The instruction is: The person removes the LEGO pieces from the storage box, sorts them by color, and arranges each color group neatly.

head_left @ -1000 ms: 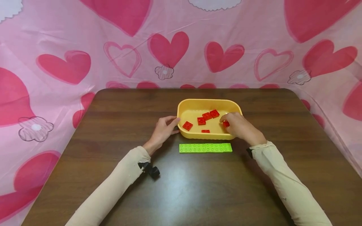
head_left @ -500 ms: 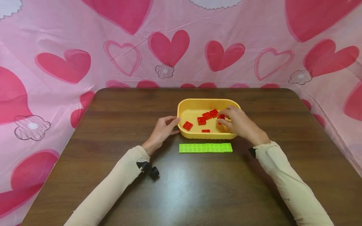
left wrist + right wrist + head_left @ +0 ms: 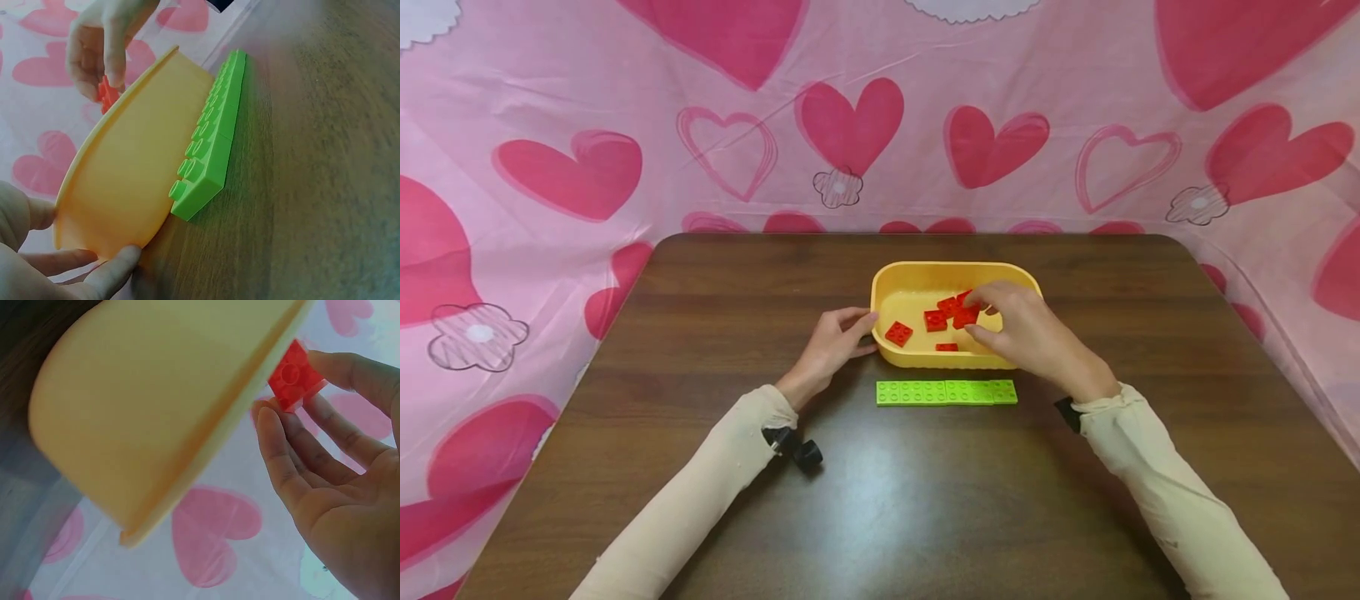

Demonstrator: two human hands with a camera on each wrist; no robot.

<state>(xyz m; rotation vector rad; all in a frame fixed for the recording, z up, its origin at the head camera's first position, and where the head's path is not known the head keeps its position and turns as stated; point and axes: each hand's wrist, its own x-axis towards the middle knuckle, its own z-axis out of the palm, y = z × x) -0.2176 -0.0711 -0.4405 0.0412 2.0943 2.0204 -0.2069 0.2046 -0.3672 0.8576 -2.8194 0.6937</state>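
In the head view, a yellow plastic bin point(image 3: 955, 361) holds several red toy bricks, one of them a loose brick point(image 3: 898, 334) at its left. My left hand point(image 3: 833, 346) grips the bin's left end, thumb at the rim and fingers along the outer wall. Above the bin's inside, my right hand point(image 3: 1037, 329) pinches a red brick point(image 3: 294, 378) between thumb and fingertips. The left wrist view also shows this held red brick point(image 3: 107, 95) just over the rim. Part of the bin's right side is hidden behind the right hand.
A straight row of joined light-green bricks point(image 3: 946, 392) lies on the brown wooden table point(image 3: 880, 483), close in front of the bin. Pink cloth with hearts point(image 3: 850, 125) hangs behind the table.
The right hand has moved left across the bin with the red brick, from its right end to near the other bricks. The left hand and bin stay put.
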